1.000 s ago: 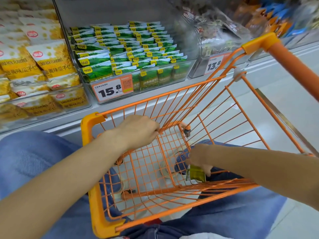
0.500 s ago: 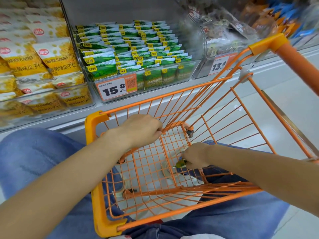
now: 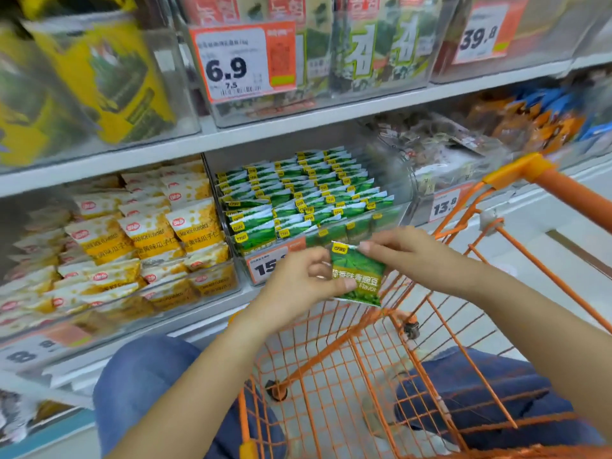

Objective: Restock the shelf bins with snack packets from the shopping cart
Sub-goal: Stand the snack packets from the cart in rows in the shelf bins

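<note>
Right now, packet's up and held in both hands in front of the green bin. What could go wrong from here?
1. The green packet is only pinched at its edges by the left hand and right hand; it could slip and drop back into the orange cart.
2. The green bin already looks tightly packed in rows, so pushing it in may crumple or dislodge neighbours.
3. The yellow packets sit right beside; a misplacement is possible.

The green-packet bin (image 3: pixel 308 207) is packed nearly to the front wall, open on top under the upper shelf (image 3: pixel 298 127). The cart (image 3: pixel 364 376) basket below is wide open, reachable from above.
</note>
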Demonstrator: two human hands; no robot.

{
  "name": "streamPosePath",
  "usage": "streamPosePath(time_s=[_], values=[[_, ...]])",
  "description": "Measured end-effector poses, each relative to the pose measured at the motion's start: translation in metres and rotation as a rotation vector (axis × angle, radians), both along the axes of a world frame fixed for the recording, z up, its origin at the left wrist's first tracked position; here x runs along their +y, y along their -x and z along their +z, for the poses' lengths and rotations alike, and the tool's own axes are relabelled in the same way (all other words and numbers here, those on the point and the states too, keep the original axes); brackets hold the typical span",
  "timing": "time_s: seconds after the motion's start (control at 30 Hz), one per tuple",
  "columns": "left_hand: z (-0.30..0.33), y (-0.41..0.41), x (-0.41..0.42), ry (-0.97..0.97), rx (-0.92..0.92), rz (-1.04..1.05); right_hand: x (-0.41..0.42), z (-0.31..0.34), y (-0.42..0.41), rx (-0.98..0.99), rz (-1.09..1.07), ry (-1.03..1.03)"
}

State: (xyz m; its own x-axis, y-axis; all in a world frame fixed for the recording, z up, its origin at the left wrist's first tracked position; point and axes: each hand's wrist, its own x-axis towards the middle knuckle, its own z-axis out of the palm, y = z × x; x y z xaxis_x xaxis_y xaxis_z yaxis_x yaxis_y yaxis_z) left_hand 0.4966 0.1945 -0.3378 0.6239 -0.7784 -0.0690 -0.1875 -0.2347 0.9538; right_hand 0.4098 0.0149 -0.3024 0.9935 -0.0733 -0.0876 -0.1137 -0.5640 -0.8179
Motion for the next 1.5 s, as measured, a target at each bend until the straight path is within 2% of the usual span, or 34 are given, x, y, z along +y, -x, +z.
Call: streamPosePath(time_s=[0.07, 0.13, 0.23, 0.3, 0.4, 0.43, 0.47, 0.57, 0.73, 0.87, 1.1, 1.4, 1.5], values=[[0.01, -0.005, 0.001, 0.042, -0.011, 0.108, 0.006, 0.002, -0.009, -0.083, -0.02, -0.158], [0.017, -0.01, 0.003, 0.033, -0.054, 0.174, 0.011, -0.004, -0.02, -0.078, -0.042, -0.278], [0.03, -0.025, 0.012, -0.03, -0.17, 0.139, 0.013, -0.017, -0.038, -0.094, -0.102, -0.391], [0.043, -0.047, 0.022, -0.201, -0.397, 0.128, 0.016, -0.019, -0.048, -0.135, -0.145, -0.421], [0.053, -0.099, 0.031, -0.554, -0.897, 0.142, 0.02, -0.024, -0.063, -0.181, -0.234, -0.369], [0.053, -0.114, 0.03, -0.651, -0.966, 0.126, 0.019, -0.026, -0.068, -0.205, -0.265, -0.358], [0.053, -0.127, 0.029, -0.727, -0.966, 0.105, 0.019, -0.024, -0.071, -0.213, -0.28, -0.36], [0.058, -0.149, 0.02, -0.888, -0.818, -0.048, 0.017, -0.024, -0.079, -0.204, -0.3, -0.355], [0.067, -0.166, 0.002, -0.999, -0.696, -0.297, 0.011, -0.022, -0.075, -0.182, -0.297, -0.336], [0.071, -0.168, 0.0, -1.093, -0.61, -0.379, 0.004, -0.024, -0.07, -0.18, -0.3, -0.324], [0.061, -0.171, 0.009, -1.087, -0.764, -0.162, -0.001, -0.026, -0.071, -0.162, -0.273, -0.312], [0.062, -0.163, 0.013, -1.031, -0.709, -0.199, 0.009, -0.02, -0.094, -0.194, -0.331, -0.265], [0.053, -0.165, 0.02, -0.988, -0.752, -0.151, 0.01, -0.012, -0.121, -0.227, -0.339, -0.228]])
